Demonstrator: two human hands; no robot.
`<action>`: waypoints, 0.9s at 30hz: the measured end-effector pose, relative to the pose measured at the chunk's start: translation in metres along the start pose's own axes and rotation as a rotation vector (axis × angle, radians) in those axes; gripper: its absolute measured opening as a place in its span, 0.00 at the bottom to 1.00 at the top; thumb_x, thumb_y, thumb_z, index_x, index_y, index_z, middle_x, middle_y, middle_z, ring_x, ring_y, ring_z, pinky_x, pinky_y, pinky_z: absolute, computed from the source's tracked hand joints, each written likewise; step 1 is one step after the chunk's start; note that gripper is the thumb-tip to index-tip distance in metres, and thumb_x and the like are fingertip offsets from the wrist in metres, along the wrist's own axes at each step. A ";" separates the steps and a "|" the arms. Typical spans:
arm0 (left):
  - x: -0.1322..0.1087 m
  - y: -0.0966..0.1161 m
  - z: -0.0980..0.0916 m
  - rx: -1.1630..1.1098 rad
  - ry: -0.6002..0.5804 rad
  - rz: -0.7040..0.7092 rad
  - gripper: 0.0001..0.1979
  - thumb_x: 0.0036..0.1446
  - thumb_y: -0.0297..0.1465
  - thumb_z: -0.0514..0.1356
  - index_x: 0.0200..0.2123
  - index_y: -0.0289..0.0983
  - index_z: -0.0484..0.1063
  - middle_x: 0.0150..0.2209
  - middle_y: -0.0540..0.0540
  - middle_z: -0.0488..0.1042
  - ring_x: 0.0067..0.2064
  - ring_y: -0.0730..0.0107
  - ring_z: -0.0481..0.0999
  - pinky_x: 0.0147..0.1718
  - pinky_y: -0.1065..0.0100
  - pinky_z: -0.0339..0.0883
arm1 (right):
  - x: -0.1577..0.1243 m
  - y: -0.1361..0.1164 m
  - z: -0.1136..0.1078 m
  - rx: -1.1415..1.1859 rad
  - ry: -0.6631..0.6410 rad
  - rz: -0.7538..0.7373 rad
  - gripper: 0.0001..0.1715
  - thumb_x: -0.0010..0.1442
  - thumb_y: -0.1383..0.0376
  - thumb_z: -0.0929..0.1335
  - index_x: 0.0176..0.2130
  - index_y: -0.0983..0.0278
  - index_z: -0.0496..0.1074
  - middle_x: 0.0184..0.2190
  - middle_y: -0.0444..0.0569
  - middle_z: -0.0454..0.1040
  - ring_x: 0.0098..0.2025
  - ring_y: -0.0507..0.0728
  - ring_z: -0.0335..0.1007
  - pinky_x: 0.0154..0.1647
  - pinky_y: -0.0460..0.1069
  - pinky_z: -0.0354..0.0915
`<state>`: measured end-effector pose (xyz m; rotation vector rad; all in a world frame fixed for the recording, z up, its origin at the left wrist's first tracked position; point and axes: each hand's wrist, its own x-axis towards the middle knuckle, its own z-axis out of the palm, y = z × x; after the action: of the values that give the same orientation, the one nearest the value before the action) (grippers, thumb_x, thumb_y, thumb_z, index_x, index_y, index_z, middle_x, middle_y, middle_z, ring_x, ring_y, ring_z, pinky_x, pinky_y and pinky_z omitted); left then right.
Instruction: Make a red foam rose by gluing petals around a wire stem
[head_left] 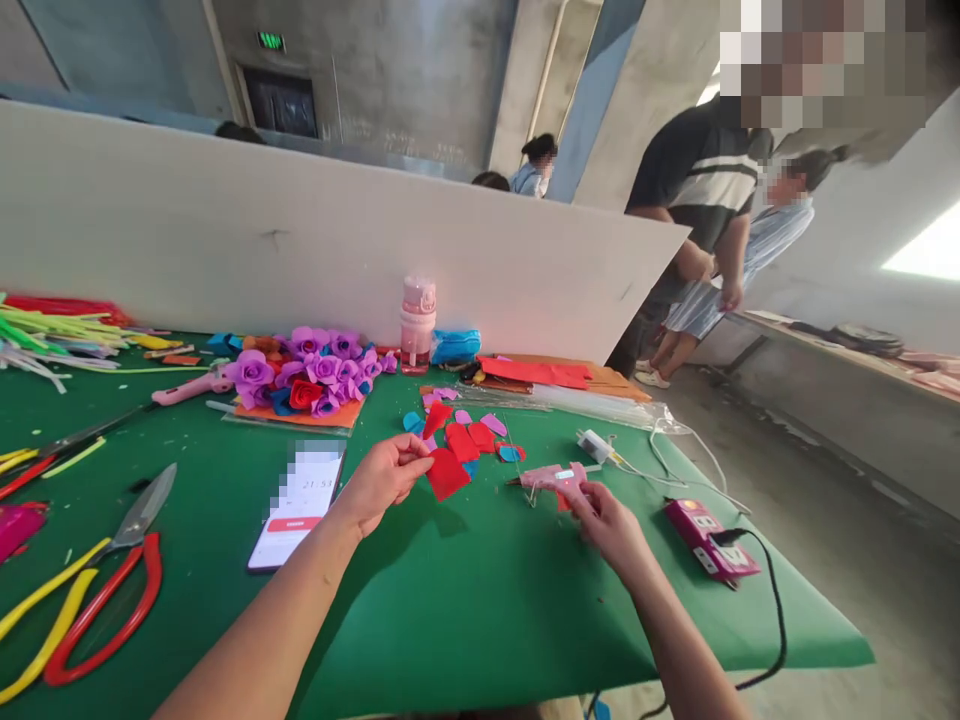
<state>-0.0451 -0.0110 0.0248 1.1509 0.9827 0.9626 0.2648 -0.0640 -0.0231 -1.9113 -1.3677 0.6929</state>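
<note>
Between the thumb and fingers of my left hand is a red paper petal, held just above the green table. My right hand grips the handle of a pink glue gun, whose nozzle points left toward the petals. Loose red petals lie beyond my hands, mixed with blue petals and purple petals. A thin strand seems to rise near the nozzle. Finished purple paper roses and a red rose are piled at the back left.
A phone lies left of my left forearm. Scissors rest at the left. A pink bottle stands by the white partition. Right of my hand are a power strip and cables. People stand beyond the table.
</note>
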 end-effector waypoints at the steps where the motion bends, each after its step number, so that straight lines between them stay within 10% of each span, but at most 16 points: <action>1: 0.000 0.002 -0.001 0.015 0.034 0.027 0.13 0.45 0.38 0.65 0.27 0.37 0.64 0.18 0.59 0.59 0.15 0.85 0.46 0.15 0.75 0.39 | 0.002 -0.001 0.001 -0.144 0.056 -0.035 0.21 0.53 0.46 0.66 0.33 0.61 0.69 0.24 0.45 0.70 0.26 0.57 0.66 0.25 0.48 0.59; 7: 0.000 0.003 -0.007 0.172 0.145 0.148 0.10 0.46 0.36 0.63 0.26 0.36 0.67 0.22 0.53 0.68 0.21 0.79 0.61 0.20 0.74 0.51 | 0.004 -0.048 0.017 -0.272 0.173 -0.268 0.21 0.57 0.48 0.63 0.34 0.62 0.72 0.33 0.52 0.74 0.36 0.61 0.70 0.32 0.50 0.62; 14: 0.008 -0.007 -0.013 0.259 0.156 0.174 0.10 0.46 0.37 0.63 0.25 0.36 0.69 0.24 0.51 0.71 0.28 0.72 0.69 0.29 0.71 0.59 | 0.022 -0.122 0.089 0.469 -0.445 -0.211 0.23 0.56 0.48 0.65 0.30 0.65 0.76 0.27 0.48 0.76 0.30 0.55 0.70 0.33 0.48 0.63; 27: 0.006 -0.009 0.001 0.324 0.117 0.121 0.12 0.46 0.40 0.62 0.26 0.36 0.68 0.25 0.50 0.71 0.28 0.70 0.69 0.28 0.71 0.58 | 0.020 -0.106 0.114 0.606 -0.381 -0.148 0.12 0.47 0.62 0.70 0.20 0.68 0.74 0.14 0.41 0.64 0.19 0.48 0.53 0.20 0.44 0.48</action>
<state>-0.0413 -0.0069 0.0154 1.4497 1.2047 0.9995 0.1229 0.0034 -0.0134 -1.2273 -1.3016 1.2736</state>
